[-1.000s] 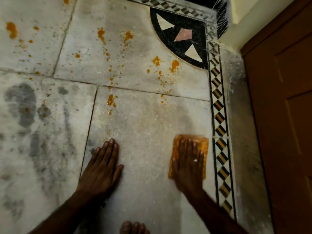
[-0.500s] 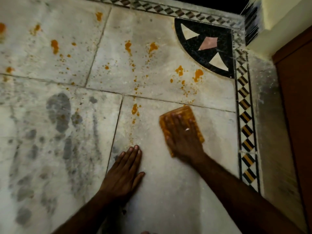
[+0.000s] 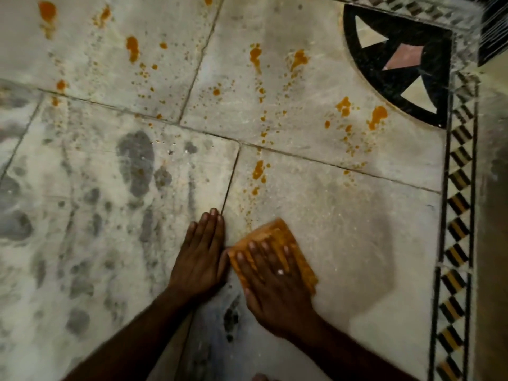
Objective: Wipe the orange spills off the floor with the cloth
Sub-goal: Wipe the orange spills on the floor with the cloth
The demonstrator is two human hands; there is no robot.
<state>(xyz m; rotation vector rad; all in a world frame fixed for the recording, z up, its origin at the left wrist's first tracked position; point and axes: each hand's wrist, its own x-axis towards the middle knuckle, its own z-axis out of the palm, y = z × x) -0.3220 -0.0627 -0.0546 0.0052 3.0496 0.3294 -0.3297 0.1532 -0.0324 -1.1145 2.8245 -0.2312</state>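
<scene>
We are sliding the cloth point(image 3: 277, 232) back under our flat right hand point(image 3: 275, 287), beside our flat, empty left hand point(image 3: 200, 257), with the spills point(image 3: 258, 170) ahead seemingly unwiped.

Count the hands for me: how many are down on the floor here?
2. The left hand lies flat on the bare marble floor, beside a tile joint. The right hand presses flat on the orange cloth, just to its right. No other hand shows.

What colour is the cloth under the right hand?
Orange cloth, pressed flat by the right hand; clearest in the head view.
</scene>
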